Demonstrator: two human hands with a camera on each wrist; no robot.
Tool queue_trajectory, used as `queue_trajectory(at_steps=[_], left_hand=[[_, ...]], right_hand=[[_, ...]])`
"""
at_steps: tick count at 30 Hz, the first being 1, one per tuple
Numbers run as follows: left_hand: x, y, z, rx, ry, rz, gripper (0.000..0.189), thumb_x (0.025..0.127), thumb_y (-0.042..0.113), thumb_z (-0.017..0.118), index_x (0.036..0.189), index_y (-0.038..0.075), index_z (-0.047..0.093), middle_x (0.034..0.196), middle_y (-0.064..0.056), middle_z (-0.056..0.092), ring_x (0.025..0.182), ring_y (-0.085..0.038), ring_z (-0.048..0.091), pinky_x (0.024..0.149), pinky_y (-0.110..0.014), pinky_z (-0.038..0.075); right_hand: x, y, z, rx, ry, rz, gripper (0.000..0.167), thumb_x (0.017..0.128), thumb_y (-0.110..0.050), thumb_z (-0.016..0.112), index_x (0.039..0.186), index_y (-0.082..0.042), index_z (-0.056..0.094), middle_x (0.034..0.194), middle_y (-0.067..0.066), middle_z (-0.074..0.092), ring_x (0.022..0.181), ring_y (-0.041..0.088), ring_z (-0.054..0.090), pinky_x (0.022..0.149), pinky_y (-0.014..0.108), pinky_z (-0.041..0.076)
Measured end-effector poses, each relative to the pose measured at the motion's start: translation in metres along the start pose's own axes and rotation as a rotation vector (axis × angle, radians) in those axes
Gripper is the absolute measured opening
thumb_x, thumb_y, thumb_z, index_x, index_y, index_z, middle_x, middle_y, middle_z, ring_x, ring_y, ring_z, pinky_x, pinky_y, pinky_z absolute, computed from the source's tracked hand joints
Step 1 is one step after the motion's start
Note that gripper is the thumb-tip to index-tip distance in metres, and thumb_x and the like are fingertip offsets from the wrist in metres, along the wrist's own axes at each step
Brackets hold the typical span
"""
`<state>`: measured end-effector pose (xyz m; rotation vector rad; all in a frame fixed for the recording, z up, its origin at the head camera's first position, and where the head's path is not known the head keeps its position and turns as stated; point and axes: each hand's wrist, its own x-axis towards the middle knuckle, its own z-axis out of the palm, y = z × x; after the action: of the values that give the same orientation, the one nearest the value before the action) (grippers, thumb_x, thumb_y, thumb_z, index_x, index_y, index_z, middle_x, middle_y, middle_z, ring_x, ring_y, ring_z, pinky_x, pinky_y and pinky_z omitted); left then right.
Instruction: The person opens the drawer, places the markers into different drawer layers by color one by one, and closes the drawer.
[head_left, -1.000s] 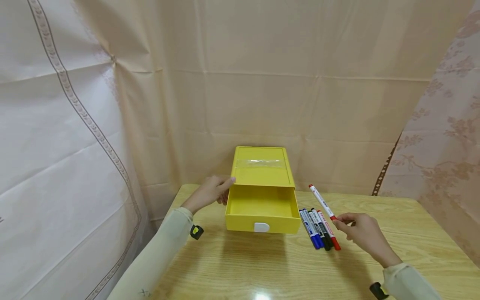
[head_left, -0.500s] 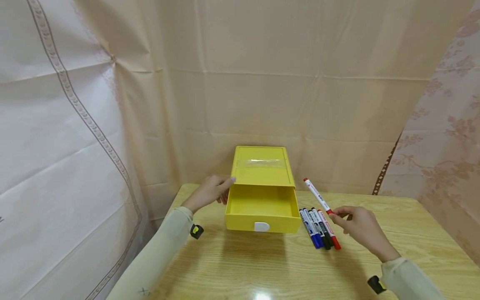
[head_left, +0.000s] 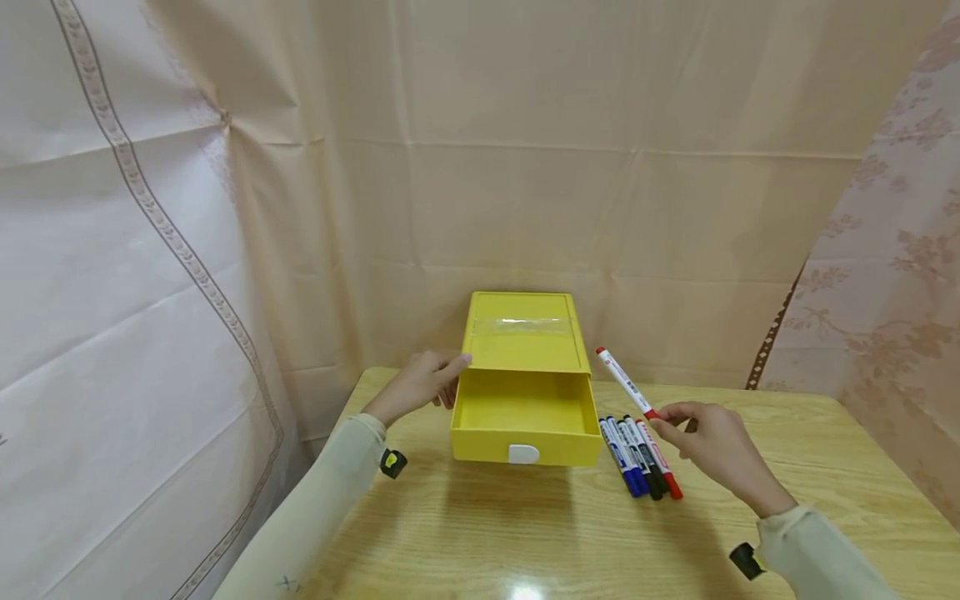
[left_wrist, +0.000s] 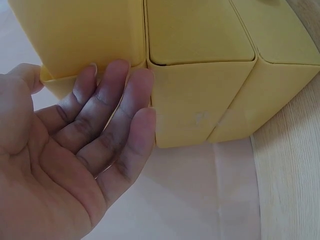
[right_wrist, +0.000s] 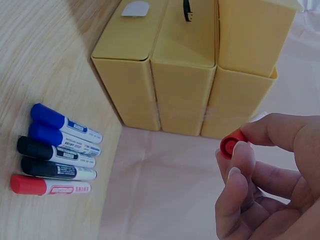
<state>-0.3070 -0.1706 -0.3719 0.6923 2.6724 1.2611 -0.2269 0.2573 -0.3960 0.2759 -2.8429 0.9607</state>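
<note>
A yellow drawer unit point(head_left: 525, 350) stands on the table with its top drawer point(head_left: 480, 447) pulled out and bare inside. My left hand point(head_left: 426, 383) rests at the unit's left side, thumb at the top edge; in the left wrist view its loosely bent fingers point(left_wrist: 139, 95) lie against the yellow side. To the right, my right hand point(head_left: 712, 446) pinches a white marker with red ends point(head_left: 627, 383) between thumb and fingertips. The marker slants up toward the unit, above a row of markers. Its red end point(right_wrist: 231, 146) shows in the right wrist view.
Beside the unit lie two blue markers point(right_wrist: 62, 131), two black markers point(right_wrist: 57, 160) and one red marker point(right_wrist: 50, 186), side by side on the wooden table point(head_left: 495, 533). A beige cloth point(head_left: 517, 183) hangs behind. The side wrist views show three stacked drawers.
My right hand has moved left and slightly farther back, taking the red marker closer to the drawer unit. My left hand and the drawer stay where they were.
</note>
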Motion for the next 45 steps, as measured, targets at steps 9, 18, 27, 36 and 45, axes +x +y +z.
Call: queue_trajectory(at_steps=[9,18,27,36,45], left_hand=[[0.0,0.0,0.0,0.017,0.007,-0.002,0.055,0.11,0.051,0.042,0.084,0.01,0.066,0.074,-0.008,0.068,0.065,-0.025,0.068,0.063,-0.04,0.059],[0.001,0.0,0.001,0.002,-0.002,-0.006,0.054,0.11,0.05,0.042,0.084,0.009,0.066,0.075,-0.009,0.068,0.077,-0.044,0.07,0.064,-0.041,0.059],[0.001,-0.001,0.0,0.011,-0.001,0.004,0.054,0.11,0.05,0.042,0.084,0.01,0.066,0.075,-0.009,0.068,0.075,-0.043,0.07,0.063,-0.04,0.059],[0.0,0.001,0.002,0.003,0.009,0.01,0.055,0.11,0.051,0.042,0.083,0.009,0.066,0.074,-0.009,0.068,0.073,-0.039,0.07,0.066,-0.046,0.06],[0.0,0.0,0.001,-0.015,0.012,0.014,0.055,0.11,0.051,0.043,0.083,0.009,0.065,0.073,-0.009,0.067,0.071,-0.038,0.07,0.069,-0.054,0.059]], right_hand=[[-0.001,-0.007,-0.004,-0.008,0.028,-0.027,0.029,0.098,-0.032,0.073,0.109,-0.006,0.077,0.075,-0.002,0.068,0.057,0.016,0.058,0.044,0.028,0.039],[-0.002,-0.01,-0.006,-0.02,0.027,-0.027,0.031,0.098,-0.034,0.073,0.11,-0.006,0.077,0.071,-0.003,0.065,0.057,0.015,0.056,0.043,0.027,0.036],[-0.002,-0.017,-0.007,-0.019,0.027,-0.026,0.037,0.098,-0.039,0.072,0.113,-0.006,0.077,0.067,-0.004,0.063,0.056,0.015,0.055,0.042,0.026,0.033],[-0.002,-0.024,-0.007,-0.018,0.037,-0.038,0.036,0.098,-0.041,0.072,0.11,-0.008,0.077,0.067,-0.004,0.063,0.056,0.016,0.055,0.042,0.026,0.033],[0.0,-0.032,-0.006,0.003,0.051,-0.046,0.028,0.096,-0.037,0.075,0.106,-0.012,0.078,0.065,-0.005,0.062,0.054,0.016,0.055,0.041,0.027,0.036]])
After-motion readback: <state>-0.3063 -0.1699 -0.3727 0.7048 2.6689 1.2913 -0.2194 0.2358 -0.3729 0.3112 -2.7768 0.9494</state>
